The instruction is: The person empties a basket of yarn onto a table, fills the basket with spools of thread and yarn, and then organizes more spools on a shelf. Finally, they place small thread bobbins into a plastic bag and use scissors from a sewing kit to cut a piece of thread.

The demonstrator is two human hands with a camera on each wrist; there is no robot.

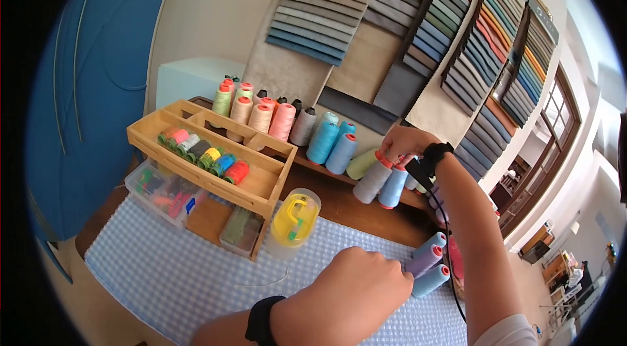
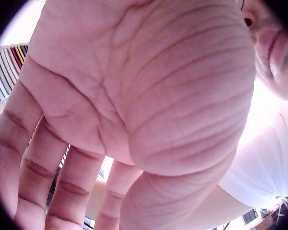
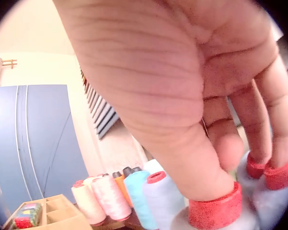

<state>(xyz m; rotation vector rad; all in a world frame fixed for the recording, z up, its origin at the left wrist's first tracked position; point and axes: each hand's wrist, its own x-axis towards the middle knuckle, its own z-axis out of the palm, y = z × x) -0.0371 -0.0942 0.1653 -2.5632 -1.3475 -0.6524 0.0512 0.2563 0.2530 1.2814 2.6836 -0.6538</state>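
At the shelf edge in the head view, my right hand [image 1: 406, 143] holds thread cones by their red tops, among them a grey cone [image 1: 372, 181] and a blue cone [image 1: 394, 188]. In the right wrist view the thumb of my right hand [image 3: 182, 96] presses at one red rim [image 3: 216, 208], with fingers at other red rims [image 3: 282, 175]. Palm down over the checked cloth, my left hand [image 1: 349, 297] is beside a small group of cones [image 1: 428, 259]; whether it touches them cannot be told. The left wrist view shows that hand [image 2: 134, 96] with relaxed fingers, holding nothing.
A wooden organizer [image 1: 215, 179] with small spools stands left, above a clear plastic box [image 1: 160, 192]. Near it is a yellow-lidded container [image 1: 294, 220]. More cones, pink [image 1: 283, 122] and turquoise [image 1: 322, 143], line the shelf. Fabric swatches [image 1: 320, 9] hang on the wall behind.
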